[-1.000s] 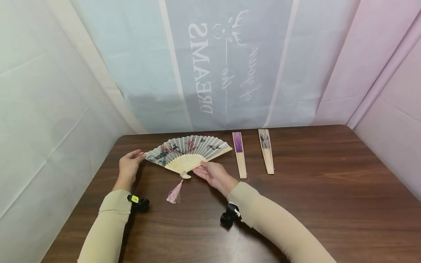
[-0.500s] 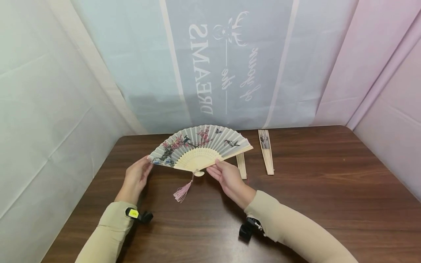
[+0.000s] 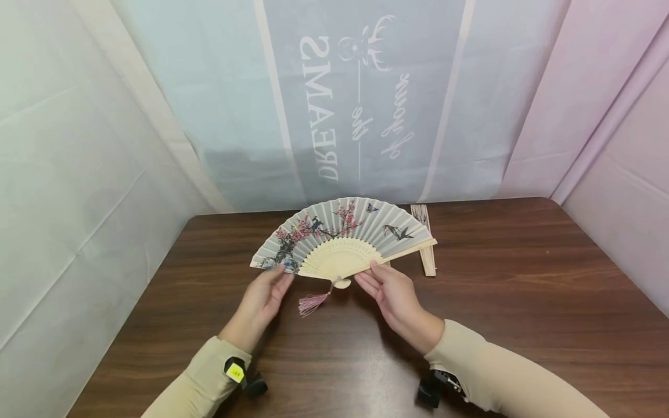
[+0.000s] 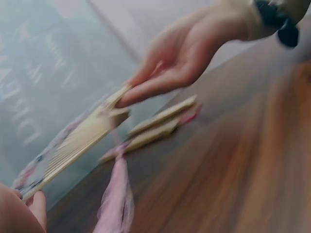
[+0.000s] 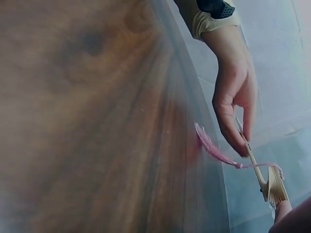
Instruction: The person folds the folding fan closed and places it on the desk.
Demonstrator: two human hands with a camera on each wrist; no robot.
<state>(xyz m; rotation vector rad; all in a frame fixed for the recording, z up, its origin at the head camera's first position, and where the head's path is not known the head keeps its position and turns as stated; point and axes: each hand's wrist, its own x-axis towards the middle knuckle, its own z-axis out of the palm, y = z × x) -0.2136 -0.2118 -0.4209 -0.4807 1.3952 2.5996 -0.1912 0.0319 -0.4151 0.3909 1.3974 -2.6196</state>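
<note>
An unfolded hand fan [image 3: 334,232], pale grey with pink blossoms, birds and a butterfly, is held up over the table by both hands. My left hand [image 3: 263,296] pinches its left outer edge between thumb and fingers. On the other side my right hand [image 3: 397,296] grips the right guard stick close to the pivot. From the pivot hangs a pink tassel [image 3: 312,303], swung toward the left. In the left wrist view the fan's ribs [image 4: 80,138] appear nearly edge-on between both hands.
A folded fan [image 3: 427,258] with a grey-patterned top lies on the wooden table [image 3: 522,302], partly behind the open one. Another folded fan [image 4: 141,143] lies beside it, mostly covered in the head view. A printed cloth backdrop [image 3: 235,116] rises at the table's far edge.
Both hands have carried the open fan to the right and up toward the head camera. It now covers most of the purple folded fan. The left hand has shifted inward along the fan's left edge.
</note>
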